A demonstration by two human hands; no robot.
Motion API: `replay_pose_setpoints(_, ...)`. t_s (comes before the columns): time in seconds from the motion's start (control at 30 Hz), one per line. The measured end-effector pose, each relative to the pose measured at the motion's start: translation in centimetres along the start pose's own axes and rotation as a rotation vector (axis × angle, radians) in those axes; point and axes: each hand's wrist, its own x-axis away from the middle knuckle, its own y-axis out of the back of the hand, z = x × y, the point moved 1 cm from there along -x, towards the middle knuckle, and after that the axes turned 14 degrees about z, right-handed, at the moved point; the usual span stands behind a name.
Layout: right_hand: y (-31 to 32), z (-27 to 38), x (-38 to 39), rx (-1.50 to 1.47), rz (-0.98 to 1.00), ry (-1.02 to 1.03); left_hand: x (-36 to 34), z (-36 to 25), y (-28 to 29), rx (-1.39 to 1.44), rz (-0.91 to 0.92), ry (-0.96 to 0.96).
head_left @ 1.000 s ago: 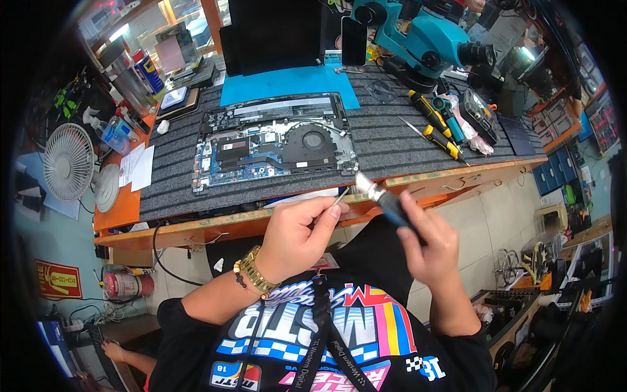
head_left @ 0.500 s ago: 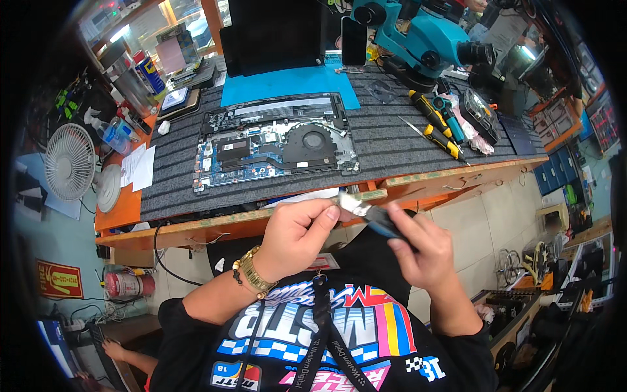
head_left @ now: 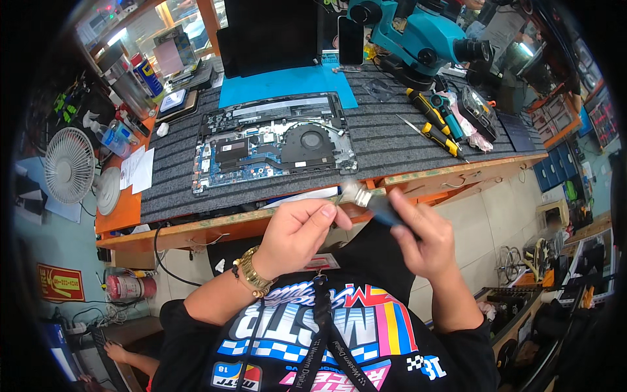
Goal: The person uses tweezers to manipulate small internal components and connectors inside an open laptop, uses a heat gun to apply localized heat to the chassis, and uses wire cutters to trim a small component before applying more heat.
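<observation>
My right hand [head_left: 423, 238] grips a brush [head_left: 385, 208] by its dark blue-black handle. Its silver collar and pale bristles point left and are smeared by motion. Between thumb and fingers, my left hand [head_left: 304, 228] pinches a small thin piece [head_left: 339, 201], seen nearly edge-on; its kind I cannot make out. The bristles are right at this piece, over the front edge of the bench. Beyond my hands lies an opened laptop base [head_left: 274, 147], its blue circuit board, black fan and battery exposed.
A grey striped mat [head_left: 379, 130] covers the bench. Yellow-black screwdrivers [head_left: 428, 114] lie at right, below a teal microscope [head_left: 424, 39]. A dark screen [head_left: 271, 36] stands at the back on a blue mat [head_left: 281, 88]. A white fan [head_left: 70, 166] is at left. Another person's hand [head_left: 116, 353] shows lower left.
The brush has shifted slightly right and up, its bristles now more blurred. My left hand keeps its pinch on the small piece, almost in place. The whole view has shifted a little.
</observation>
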Motion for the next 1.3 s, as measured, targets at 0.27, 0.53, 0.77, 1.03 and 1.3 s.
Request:
replay_pose_setpoints(0.27,0.2,-0.1,-0.3,-0.039,-0.087,-0.039,0.4,0.3,0.2,0.031,0.04,-0.033)
replay_pose_setpoints(0.53,0.9,-0.1,-0.2,-0.035,-0.074,-0.091,0.5,0.1,0.3,0.012,0.026,-0.002)
replay_pose_setpoints(0.77,1.6,0.0,-0.2,0.005,-0.035,-0.022,0.4,-0.1,0.6,0.016,0.014,-0.005)
replay_pose_setpoints(1.03,2.4,2.1,-0.1,-0.028,0.099,-0.021,0.4,0.3,0.9,0.006,0.061,-0.029)
replay_pose_setpoints(1.3,2.2,2.3,-0.5,-0.024,0.14,-0.049,0.3,0.5,1.4,0.196,0.079,-0.005)
